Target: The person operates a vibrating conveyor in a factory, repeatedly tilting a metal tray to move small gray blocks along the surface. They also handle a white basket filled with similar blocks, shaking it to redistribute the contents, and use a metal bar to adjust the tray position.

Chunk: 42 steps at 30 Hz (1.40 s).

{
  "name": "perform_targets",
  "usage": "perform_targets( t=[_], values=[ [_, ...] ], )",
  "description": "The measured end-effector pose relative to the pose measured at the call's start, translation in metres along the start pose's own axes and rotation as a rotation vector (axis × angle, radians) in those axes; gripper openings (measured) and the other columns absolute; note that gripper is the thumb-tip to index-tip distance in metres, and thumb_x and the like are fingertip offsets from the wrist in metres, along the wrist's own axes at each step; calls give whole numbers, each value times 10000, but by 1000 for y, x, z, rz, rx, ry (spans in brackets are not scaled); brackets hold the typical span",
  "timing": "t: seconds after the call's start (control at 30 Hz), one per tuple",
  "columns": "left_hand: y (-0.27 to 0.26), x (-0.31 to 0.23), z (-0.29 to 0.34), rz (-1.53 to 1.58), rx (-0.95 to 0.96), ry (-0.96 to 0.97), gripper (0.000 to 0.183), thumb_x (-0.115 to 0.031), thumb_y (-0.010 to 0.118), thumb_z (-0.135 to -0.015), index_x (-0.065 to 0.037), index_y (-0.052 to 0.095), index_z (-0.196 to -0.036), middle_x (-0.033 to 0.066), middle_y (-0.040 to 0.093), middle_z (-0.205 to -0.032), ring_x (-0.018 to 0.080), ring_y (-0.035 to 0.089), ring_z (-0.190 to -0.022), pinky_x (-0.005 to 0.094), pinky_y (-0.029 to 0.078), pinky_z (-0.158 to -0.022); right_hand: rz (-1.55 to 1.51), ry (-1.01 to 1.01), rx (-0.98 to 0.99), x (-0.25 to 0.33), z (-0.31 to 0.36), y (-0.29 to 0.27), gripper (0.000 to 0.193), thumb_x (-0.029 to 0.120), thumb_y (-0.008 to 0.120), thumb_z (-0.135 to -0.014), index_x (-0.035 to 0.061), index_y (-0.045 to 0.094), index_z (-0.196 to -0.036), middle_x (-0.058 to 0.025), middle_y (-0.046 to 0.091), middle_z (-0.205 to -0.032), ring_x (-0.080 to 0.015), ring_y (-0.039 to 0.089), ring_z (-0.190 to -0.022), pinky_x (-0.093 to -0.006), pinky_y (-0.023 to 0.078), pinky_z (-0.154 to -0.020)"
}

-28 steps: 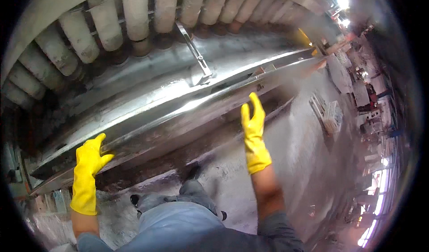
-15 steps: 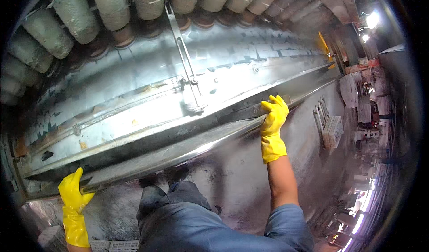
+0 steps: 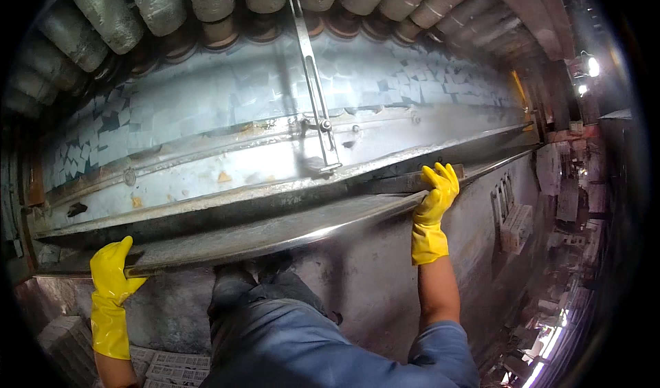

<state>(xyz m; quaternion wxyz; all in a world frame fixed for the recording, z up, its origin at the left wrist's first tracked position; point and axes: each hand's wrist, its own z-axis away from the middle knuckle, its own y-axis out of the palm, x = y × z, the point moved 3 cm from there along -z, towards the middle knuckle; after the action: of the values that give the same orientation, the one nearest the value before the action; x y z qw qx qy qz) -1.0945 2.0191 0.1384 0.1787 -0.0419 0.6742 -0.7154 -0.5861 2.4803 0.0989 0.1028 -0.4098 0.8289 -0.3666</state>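
Note:
A long grey metal sheet [image 3: 275,233] with a smooth, shiny rolled edge stretches across in front of me. My left hand [image 3: 113,271], in a long yellow rubber glove, grips its left end, with the thumb spread along the edge. At the right end my right hand [image 3: 435,199], gloved the same way, has its fingers hooked over the corner. Part of its palm and thumb is hidden. Just beyond the sheet runs a metal trough [image 3: 206,209], and a flat dark piece [image 3: 395,184] lies there near my right hand.
Behind the trough curves a large pale drum [image 3: 254,92] covered with whitish flakes. A slotted metal bar [image 3: 313,79] hangs in front of it, below a row of thick grey cylinders [image 3: 213,0]. White slatted blocks [image 3: 175,367] are stacked low at left; another [image 3: 515,226] stands at right.
The whole view has shifted and turned slightly, so the sheet looks more level. Both hands keep their hold on it at the same ends.

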Motion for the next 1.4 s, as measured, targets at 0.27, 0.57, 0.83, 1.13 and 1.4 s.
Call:
perform_targets(
  t=[0.27, 0.57, 0.83, 1.13, 1.4],
  values=[
    [0, -1, -2, 29, -70, 34, 776, -336, 936, -577, -16, 703, -1243, 197, 746, -1053, 412, 710, -1011, 486, 550, -901, 43, 31, 37, -6, 8, 1, 766, 529, 179, -1117, 64, 785, -1072, -82, 754, -890, -357, 686, -1080, -536, 407, -1131],
    [2, 4, 8, 48, 39, -38, 779, -402, 925, -619, -47, 696, -1274, 183, 735, -1060, 407, 690, -988, 490, 540, -873, 33, -16, 129, -4, 5, 5, 588, 409, 313, -1077, 25, 747, -1177, -128, 768, -932, -384, 664, -1139, -547, 319, -1201],
    [0, 10, 5, -21, 254, -99, 756, -539, 822, -783, -94, 629, -1362, 162, 734, -1097, 385, 693, -1047, 501, 553, -895, 168, 75, 268, 20, 23, 5, 542, 399, 321, -1136, 42, 676, -1339, -105, 670, -1396, -365, 492, -1413, -535, 190, -1264],
    [15, 17, 11, 63, 46, 19, 623, -516, 870, -730, -62, 677, -1111, 185, 736, -979, 408, 713, -951, 520, 569, -823, -39, -55, 140, 303, 32, 39, 364, 295, 501, -1073, 90, 714, -1285, -70, 721, -1320, -376, 549, -1363, -558, 201, -1259],
    [8, 24, 21, 131, 1, 64, 486, -443, 860, -778, -80, 747, -1080, 165, 768, -1037, 384, 725, -1004, 497, 570, -859, -110, -151, 248, 469, 50, 30, 616, 276, 654, -981, 72, 486, -1537, -213, 475, -1582, -441, 386, -1493, -577, 196, -1268]
  ],
)
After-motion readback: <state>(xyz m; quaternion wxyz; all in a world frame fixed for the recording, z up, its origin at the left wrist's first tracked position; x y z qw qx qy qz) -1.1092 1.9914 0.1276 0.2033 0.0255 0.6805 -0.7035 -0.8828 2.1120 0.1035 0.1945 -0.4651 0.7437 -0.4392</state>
